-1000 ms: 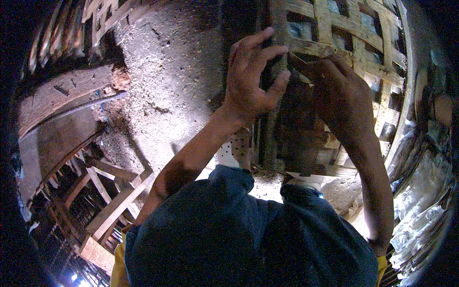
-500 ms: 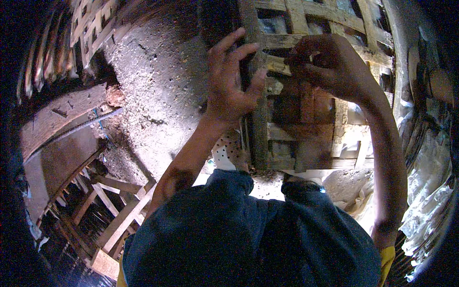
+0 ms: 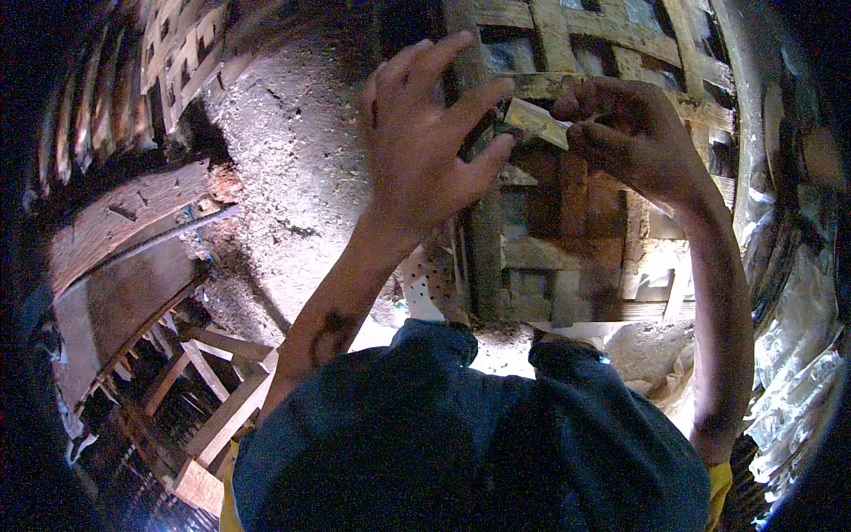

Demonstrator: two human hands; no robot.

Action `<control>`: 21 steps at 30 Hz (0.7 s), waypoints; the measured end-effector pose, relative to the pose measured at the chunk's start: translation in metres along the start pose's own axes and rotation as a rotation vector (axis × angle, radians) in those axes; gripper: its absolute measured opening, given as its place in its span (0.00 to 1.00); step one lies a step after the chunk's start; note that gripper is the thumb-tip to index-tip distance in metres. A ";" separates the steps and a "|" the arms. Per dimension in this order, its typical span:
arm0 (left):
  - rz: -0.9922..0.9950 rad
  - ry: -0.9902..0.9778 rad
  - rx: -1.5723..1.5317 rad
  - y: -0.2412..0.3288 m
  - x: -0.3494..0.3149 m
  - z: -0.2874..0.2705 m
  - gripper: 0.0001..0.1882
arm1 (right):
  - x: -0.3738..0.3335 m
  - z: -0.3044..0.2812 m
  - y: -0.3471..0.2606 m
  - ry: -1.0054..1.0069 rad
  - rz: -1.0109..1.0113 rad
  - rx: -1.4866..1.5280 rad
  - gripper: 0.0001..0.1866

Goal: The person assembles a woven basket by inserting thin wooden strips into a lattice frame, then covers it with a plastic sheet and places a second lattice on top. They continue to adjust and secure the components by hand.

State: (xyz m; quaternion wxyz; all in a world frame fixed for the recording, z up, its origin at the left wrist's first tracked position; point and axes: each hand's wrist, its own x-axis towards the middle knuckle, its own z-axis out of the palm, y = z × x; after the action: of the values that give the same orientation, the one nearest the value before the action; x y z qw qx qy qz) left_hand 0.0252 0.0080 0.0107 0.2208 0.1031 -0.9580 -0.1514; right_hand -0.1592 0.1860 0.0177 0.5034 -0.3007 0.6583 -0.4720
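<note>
My left hand (image 3: 425, 142) is raised over the edge of a woven slat panel (image 3: 567, 253), fingers spread, with nothing held in it. Its thumb and forefinger point towards a short, flat, yellowish strip (image 3: 537, 122), apparently wood or bamboo. My right hand (image 3: 625, 133) pinches the right end of this strip between thumb and fingers. The strip tilts down to the right above the panel. Broad pale slats cross one another in the panel, leaving square gaps. A dark upright post (image 3: 481, 222) runs along the panel's left side.
Rough, crumb-strewn ground (image 3: 292, 177) stretches to the left. A wooden plank (image 3: 133, 213) and a wooden frame (image 3: 226, 408) stand at the left. Crumpled whitish plastic sheeting (image 3: 789, 399) lies at the right. My legs in dark blue cloth (image 3: 479, 434) fill the lower middle.
My left hand has moved up and slightly left, its fingers now spread wider. My right hand has shifted slightly right and down, and the yellowish strip now shows between the hands.
</note>
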 end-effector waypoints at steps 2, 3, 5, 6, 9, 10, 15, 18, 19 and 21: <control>0.004 -0.039 0.012 0.000 0.007 0.002 0.21 | 0.001 0.000 0.004 -0.002 -0.038 -0.014 0.18; 0.006 -0.058 0.015 -0.001 0.010 0.003 0.19 | 0.002 0.000 0.007 0.000 -0.080 -0.032 0.18; 0.032 -0.044 0.000 -0.005 0.011 0.006 0.15 | 0.001 0.000 0.007 0.011 -0.088 -0.052 0.17; 0.043 -0.037 -0.008 -0.006 0.011 0.006 0.12 | -0.001 0.000 0.004 0.020 -0.055 -0.054 0.16; 0.045 -0.001 -0.009 -0.006 0.015 0.006 0.08 | -0.011 -0.001 -0.011 0.109 0.057 0.039 0.12; 0.011 0.010 -0.050 -0.008 0.016 0.005 0.08 | -0.015 -0.002 -0.016 0.149 0.096 0.086 0.10; -0.100 0.044 -0.106 -0.016 0.018 -0.009 0.07 | -0.020 0.002 -0.024 0.283 -0.273 -0.590 0.11; 0.139 -0.062 -0.033 -0.009 0.023 -0.015 0.05 | -0.021 0.008 -0.029 0.382 -0.426 -0.682 0.12; 0.191 -0.148 0.004 -0.008 0.026 -0.018 0.06 | -0.022 0.009 -0.032 0.406 -0.474 -0.660 0.12; 0.302 -0.320 0.067 -0.004 0.038 -0.020 0.10 | -0.025 0.003 -0.035 0.396 -0.323 -0.600 0.12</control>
State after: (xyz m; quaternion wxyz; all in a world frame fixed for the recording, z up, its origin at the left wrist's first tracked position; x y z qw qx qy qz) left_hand 0.0010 -0.0109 0.0418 0.0828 -0.0595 -0.9898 -0.0990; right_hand -0.1517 0.1940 0.0599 0.1756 -0.4374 0.7957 -0.3804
